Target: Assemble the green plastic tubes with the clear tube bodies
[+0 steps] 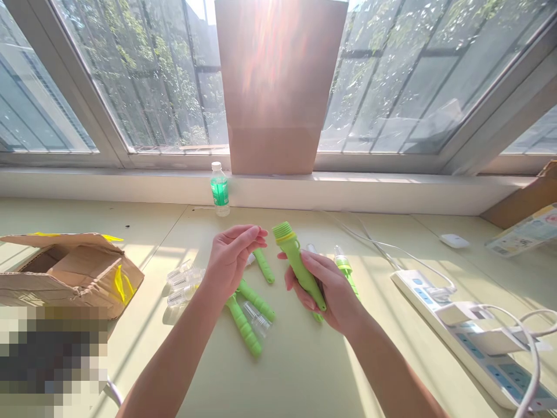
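Right hand grasps a green ribbed plastic handle low down, left hand open and empty; top-heavy, the handle could slip onto the worktop.

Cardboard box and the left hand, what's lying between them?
Clear plastic tubes lie there on the table, close to the left hand; the head view shows them.

My pale green worktable in hard window sun: green handles and clear plastic caps lie scattered at its middle. An open cardboard box sits at the left and a green-labelled water bottle stands at the far edge. A white power strip, adapters plugged in, runs along the right.
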The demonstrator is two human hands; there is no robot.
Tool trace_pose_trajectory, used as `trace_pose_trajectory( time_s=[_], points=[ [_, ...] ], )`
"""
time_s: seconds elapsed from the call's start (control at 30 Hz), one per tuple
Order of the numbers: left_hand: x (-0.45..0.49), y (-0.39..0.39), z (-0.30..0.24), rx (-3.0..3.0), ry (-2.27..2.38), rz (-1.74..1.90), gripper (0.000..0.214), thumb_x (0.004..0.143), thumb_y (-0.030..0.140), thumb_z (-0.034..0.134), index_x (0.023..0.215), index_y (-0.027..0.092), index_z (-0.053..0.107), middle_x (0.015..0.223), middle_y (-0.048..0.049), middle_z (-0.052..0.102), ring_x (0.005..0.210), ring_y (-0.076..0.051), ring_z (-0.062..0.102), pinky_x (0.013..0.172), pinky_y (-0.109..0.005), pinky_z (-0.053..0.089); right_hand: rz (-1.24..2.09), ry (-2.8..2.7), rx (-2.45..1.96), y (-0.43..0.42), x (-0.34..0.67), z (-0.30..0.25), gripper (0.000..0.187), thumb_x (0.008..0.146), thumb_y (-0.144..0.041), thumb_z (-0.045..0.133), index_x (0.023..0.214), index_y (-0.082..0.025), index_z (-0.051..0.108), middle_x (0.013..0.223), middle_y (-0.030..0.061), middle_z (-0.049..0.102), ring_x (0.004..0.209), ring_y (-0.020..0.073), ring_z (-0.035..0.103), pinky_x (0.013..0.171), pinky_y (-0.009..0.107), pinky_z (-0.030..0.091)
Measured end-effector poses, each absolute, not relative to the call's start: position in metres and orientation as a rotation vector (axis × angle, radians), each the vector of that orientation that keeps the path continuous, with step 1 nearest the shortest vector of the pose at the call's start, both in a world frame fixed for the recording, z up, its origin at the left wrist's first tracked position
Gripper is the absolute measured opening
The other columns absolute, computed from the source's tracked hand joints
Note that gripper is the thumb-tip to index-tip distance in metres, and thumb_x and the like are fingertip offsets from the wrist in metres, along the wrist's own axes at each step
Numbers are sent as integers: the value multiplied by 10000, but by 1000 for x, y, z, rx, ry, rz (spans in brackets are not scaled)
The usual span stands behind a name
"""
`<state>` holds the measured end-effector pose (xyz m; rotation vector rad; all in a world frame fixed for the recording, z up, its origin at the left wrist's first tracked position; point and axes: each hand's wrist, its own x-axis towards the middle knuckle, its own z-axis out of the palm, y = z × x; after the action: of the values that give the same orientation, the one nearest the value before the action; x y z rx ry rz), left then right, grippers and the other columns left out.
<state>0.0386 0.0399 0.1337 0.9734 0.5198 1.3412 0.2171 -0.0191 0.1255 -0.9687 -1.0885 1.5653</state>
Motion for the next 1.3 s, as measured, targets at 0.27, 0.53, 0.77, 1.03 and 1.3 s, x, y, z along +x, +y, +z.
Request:
trace_pose_trajectory(
  time_s=[0.27, 0.53, 0.77, 1.03, 1.3],
  points=[
    [36, 39, 133, 987, 497, 1338, 26, 749, 207, 750, 735, 186, 745, 715, -5, 724, 654, -101, 662, 721, -233, 553, 1568, -1096, -962, -20, 217, 126, 385, 950, -458, 474, 1099, -142, 635, 666, 32, 644, 372, 55, 372, 358, 217, 228],
    [37, 38, 134, 994, 503, 1342, 24, 743, 213, 755, 741, 189, 751, 731, -10, 733, 651, -108, 666, 718, -242, 556, 1578, -1088, -958, -19, 218, 125, 389, 947, -461, 480, 1100, -142, 641, 663, 33, 645, 372, 53, 376, 357, 212, 230],
    [37, 35, 136, 989, 509, 1342, 28, 734, 219, 764, 738, 192, 759, 732, -14, 738, 645, -109, 668, 711, -238, 564, 1585, -1090, -949, -18, 219, 126, 382, 951, -455, 474, 1107, -149, 640, 667, 31, 647, 370, 52, 374, 359, 213, 231],
    [39, 34, 135, 1025, 503, 1372, 56, 787, 239, 729, 820, 220, 770, 819, -26, 755, 698, -111, 672, 732, -245, 565, 1619, -1110, -909, -20, 220, 126, 370, 966, -431, 439, 1102, -152, 640, 650, 26, 636, 358, 49, 368, 365, 216, 212],
    [41, 26, 140, 1297, 574, 1343, 431, 791, 285, 733, 1210, 260, 637, 1119, -80, 712, 1022, -203, 659, 837, -298, 552, 1608, -1349, -892, -21, 221, 128, 368, 958, -440, 456, 1108, -160, 642, 672, 24, 632, 362, 51, 378, 373, 223, 220]
  ],
)
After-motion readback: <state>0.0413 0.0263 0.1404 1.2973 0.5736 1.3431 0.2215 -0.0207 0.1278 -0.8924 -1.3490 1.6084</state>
